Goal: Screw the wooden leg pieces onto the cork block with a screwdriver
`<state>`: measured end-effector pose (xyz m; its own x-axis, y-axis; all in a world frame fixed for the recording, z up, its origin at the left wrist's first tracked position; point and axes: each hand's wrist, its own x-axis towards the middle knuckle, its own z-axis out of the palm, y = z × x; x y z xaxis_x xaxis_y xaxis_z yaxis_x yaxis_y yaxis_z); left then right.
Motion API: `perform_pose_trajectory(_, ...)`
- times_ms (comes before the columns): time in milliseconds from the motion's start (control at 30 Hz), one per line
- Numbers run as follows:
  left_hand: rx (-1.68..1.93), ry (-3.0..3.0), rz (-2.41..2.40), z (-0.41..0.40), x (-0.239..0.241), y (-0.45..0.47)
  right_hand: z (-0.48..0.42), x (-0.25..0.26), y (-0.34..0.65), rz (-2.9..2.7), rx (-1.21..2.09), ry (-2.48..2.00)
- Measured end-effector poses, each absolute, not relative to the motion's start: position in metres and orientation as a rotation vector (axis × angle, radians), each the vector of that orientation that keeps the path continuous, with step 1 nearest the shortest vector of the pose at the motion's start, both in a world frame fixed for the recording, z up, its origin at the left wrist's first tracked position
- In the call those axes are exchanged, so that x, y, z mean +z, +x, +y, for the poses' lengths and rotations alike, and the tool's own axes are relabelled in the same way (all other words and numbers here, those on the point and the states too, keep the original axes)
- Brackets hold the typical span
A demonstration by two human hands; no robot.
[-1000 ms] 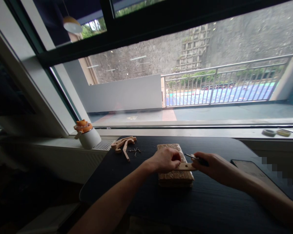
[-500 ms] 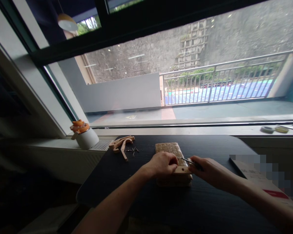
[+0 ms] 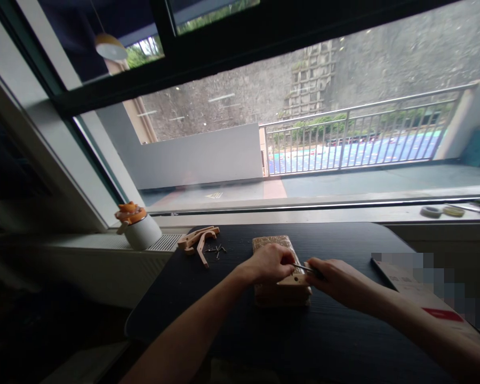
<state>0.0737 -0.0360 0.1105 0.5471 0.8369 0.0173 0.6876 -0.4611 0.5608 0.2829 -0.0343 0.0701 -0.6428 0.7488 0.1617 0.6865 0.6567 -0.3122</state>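
Right hand (image 3: 331,276) grips metal-shafted tool (image 3: 302,267) near wooden piece (image 3: 288,280); left hand (image 3: 270,262) bends at tool's tip, grasp unclear.

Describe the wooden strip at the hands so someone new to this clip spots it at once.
On the dark table, find the brown, shiny-wrapped block. Over it, between the left hand and the right hand, shows the pale wooden strip with a dark hole. The other wooden pieces sit apart at the table's far left; only this one is at the hands.
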Motion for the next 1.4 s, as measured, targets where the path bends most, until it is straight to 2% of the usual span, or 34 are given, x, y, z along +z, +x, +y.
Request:
perform_pose_trajectory(500,0.460,2.257,1.241,-0.036,0.084,0.078,-0.030,0.071,0.286,-2.610,0.399,-1.115)
perform_pose_trajectory(1400,0.355,2.418,1.353,-0.048,0.091,0.089,-0.033,0.072,0.287,-2.584,0.478,-1.157)
